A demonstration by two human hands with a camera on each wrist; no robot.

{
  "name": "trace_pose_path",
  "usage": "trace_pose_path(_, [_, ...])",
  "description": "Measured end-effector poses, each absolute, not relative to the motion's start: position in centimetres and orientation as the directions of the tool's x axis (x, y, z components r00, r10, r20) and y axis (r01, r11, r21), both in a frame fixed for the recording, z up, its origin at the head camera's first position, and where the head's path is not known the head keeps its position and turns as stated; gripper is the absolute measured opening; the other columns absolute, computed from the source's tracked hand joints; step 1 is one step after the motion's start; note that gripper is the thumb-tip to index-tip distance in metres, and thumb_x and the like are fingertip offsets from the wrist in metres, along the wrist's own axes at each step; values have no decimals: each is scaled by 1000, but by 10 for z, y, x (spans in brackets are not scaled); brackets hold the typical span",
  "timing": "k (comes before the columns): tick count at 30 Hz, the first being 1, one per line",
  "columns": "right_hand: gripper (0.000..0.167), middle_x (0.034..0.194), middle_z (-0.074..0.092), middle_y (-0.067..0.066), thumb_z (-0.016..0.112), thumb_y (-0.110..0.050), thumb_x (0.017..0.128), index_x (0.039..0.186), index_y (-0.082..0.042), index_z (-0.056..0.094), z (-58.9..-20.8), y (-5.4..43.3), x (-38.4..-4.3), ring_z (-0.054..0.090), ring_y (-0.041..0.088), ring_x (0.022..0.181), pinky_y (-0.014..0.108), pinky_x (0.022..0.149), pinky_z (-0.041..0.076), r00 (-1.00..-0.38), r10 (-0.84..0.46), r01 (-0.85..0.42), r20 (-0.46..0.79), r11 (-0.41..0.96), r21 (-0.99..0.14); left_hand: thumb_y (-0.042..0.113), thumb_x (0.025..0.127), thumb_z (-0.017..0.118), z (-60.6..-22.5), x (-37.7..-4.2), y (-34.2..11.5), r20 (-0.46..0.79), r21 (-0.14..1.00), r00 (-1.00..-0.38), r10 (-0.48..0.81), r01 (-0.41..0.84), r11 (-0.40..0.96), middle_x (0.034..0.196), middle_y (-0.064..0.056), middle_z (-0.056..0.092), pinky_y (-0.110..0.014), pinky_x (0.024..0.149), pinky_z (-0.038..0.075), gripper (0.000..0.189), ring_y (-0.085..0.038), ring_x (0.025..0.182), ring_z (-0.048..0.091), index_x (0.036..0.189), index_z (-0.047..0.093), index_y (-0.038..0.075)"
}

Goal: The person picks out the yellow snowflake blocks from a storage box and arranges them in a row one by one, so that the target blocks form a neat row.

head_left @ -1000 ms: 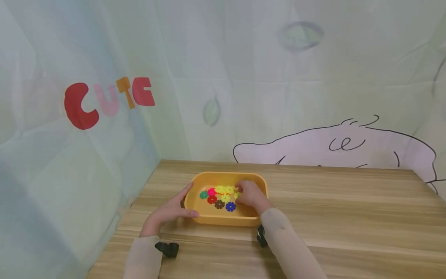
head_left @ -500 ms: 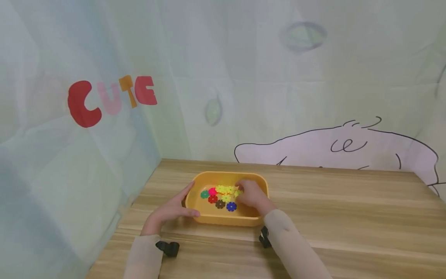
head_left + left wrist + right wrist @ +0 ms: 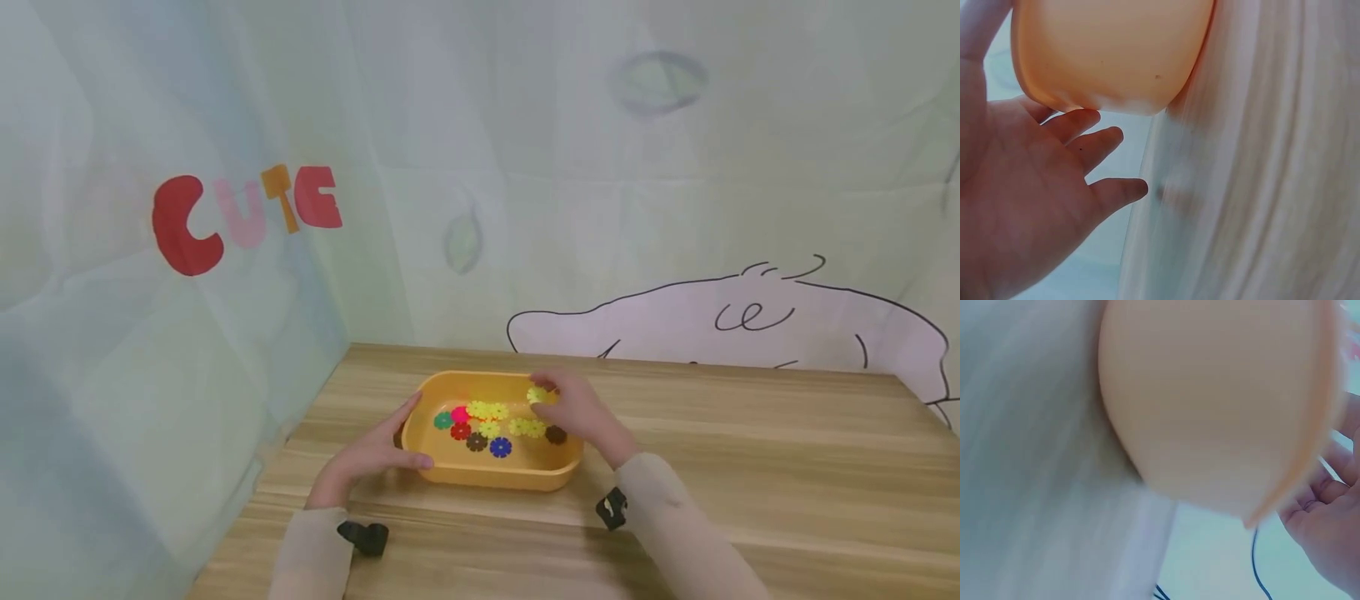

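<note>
- Left hand (image 3: 372, 458) grips the tray's (image 3: 491, 477) nine o'clock end; long axis runs nine-to-three
- Couple of loose yellow discs (image 3: 519, 427) around eight o'clock from the right hand (image 3: 583, 412)
- That hand's way nearer, apparently pinching one yellow disc (image 3: 535, 395), tray's two o'clock

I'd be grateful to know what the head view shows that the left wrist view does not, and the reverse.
Only the head view shows the right hand with a yellow piece at its fingers, the coloured pieces inside the tray, the CUTE letters and the pale figure on the backdrop.

Only the left wrist view shows the palm side of the left hand, and the outer face of the tray's end above its fingers.

Both show the left hand, the tray and the wood-grained table.
</note>
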State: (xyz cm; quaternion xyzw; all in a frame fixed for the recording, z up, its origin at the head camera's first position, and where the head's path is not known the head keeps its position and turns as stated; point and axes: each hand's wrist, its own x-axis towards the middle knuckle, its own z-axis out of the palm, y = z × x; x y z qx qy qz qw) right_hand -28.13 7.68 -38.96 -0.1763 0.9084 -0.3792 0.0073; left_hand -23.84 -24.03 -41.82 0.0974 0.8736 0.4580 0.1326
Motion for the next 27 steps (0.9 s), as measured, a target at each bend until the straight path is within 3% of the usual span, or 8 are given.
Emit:
trace_pose_path(19, [42, 117, 61, 21, 68, -13, 87, 123, 6, 59, -389, 163, -285, 58, 33, 101, 47, 88, 51, -929, -290, -370, 232, 675, -639, 33, 74, 82, -417, -237, -238, -148, 836, -946, 289, 36, 548, 161, -17, 10, -67, 111, 14, 112, -42, 145, 12, 157, 8, 18])
trace_pose_path(27, [38, 103, 62, 20, 71, -9, 83, 113, 12, 62, -404, 180, -291, 59, 31, 91, 44, 81, 54, -920, -299, -391, 252, 702, -595, 34, 74, 83, -418, -237, -239, -148, 842, -946, 289, 33, 539, 161, -16, 9, -67, 111, 14, 112, -42, 145, 12, 157, 8, 18])
